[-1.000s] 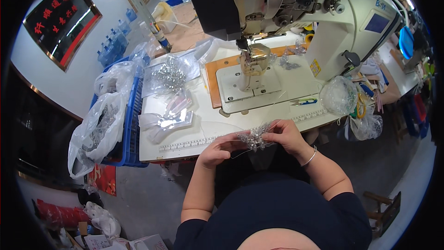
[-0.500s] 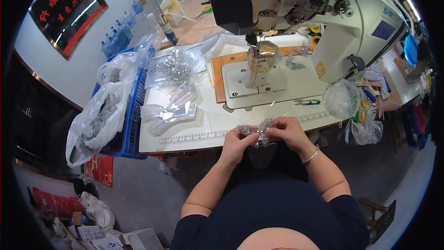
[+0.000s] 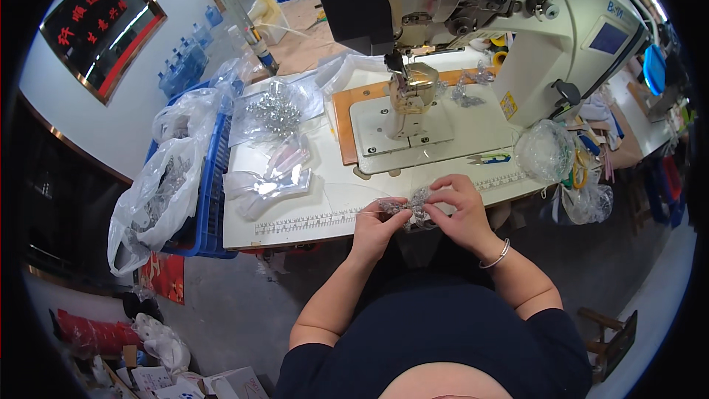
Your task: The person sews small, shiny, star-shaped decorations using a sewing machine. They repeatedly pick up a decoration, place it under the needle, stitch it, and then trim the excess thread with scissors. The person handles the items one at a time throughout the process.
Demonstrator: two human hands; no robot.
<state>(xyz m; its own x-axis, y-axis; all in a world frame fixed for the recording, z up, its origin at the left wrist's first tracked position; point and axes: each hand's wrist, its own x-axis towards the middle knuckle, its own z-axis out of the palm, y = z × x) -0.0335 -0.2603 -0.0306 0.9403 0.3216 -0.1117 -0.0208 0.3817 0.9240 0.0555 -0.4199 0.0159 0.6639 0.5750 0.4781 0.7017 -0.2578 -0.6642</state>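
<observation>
A silvery, glittery bow-shaped piece (image 3: 419, 201) is pinched between my two hands over the table's front edge. My left hand (image 3: 377, 227) grips its left end, thumb and fingers pressed together. On the other side my right hand (image 3: 459, 213) holds it between thumb and fingertips; a bracelet circles that wrist. A thin thread seems to trail from the piece, too fine to follow fully. Beyond my hands stands a white sewing machine (image 3: 543, 52), its post (image 3: 410, 103) rising from a metal plate. My fingers cover much of the piece.
At left, clear plastic sheets (image 3: 273, 181) and a pile of silvery pieces (image 3: 277, 108) lie on the white table (image 3: 332, 196). A blue crate (image 3: 214, 185) with plastic bags adjoins it. Thread snips (image 3: 490, 159), a ruler strip (image 3: 314, 220) and a clear bag (image 3: 545, 151) lie nearby.
My right hand has shifted its grip on the glittery piece, its fingers now raised and more bent. My left hand stays almost in place. The whole view has shifted slightly.
</observation>
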